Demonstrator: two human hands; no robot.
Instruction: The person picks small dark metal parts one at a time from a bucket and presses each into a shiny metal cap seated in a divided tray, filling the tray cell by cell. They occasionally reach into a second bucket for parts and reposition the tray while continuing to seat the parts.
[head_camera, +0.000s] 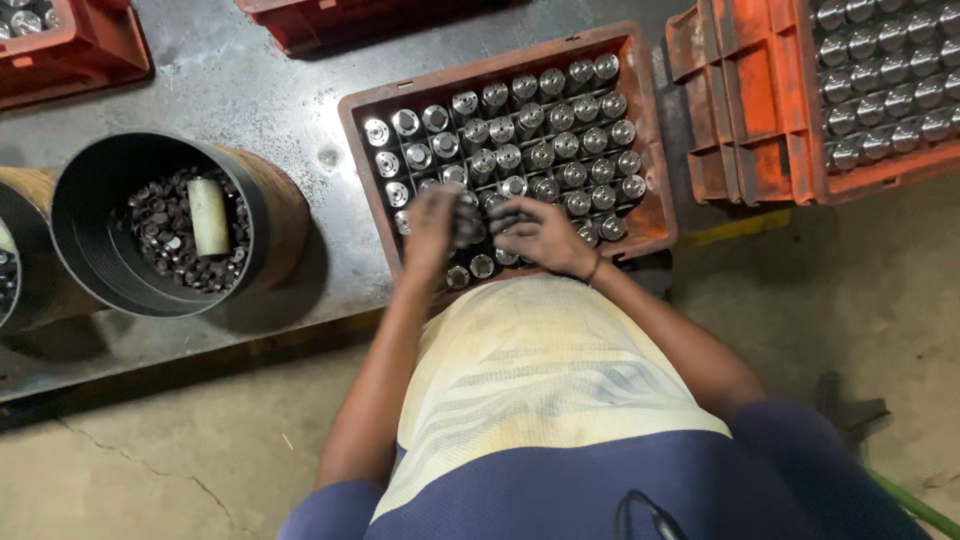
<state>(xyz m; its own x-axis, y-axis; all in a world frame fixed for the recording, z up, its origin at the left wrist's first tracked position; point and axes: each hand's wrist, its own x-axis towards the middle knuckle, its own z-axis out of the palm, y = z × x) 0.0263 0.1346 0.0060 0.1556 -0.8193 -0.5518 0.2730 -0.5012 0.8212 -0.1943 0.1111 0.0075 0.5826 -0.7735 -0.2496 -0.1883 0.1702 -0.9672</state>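
person's torso fills the near edge: dark blue garment with a pale yellowish apron (540, 370) over the front, both bare forearms reaching forward over it. floor below is cracked concrete (150, 470)

left hand (435, 228) sits over the near left corner of the middle crate, fingers curled down onto the metal cylinders there; blurred, so cannot tell whether it is actually gripping one. right hand (540, 232) is just beside it, nearly touching, fingers bent down among the same near rows, dark band on the wrist; also blurred, grip cannot be told

middle crate (650, 215) is red-orange plastic, slightly rotated, resting on a dark steel table (250, 90). packed with upright metal cylinders (560, 130) in rows, shiny round tops up, touching each other

left of it on the same table: black round bucket (90, 250) holding a heap of small dark metal parts with one pale cylinder (208, 215) lying on top. another round container is cut off at the left edge

right: second orange crate (760, 130) full of similar cylinders, well apart from the hands

far edge: two more red crates, partly out of view
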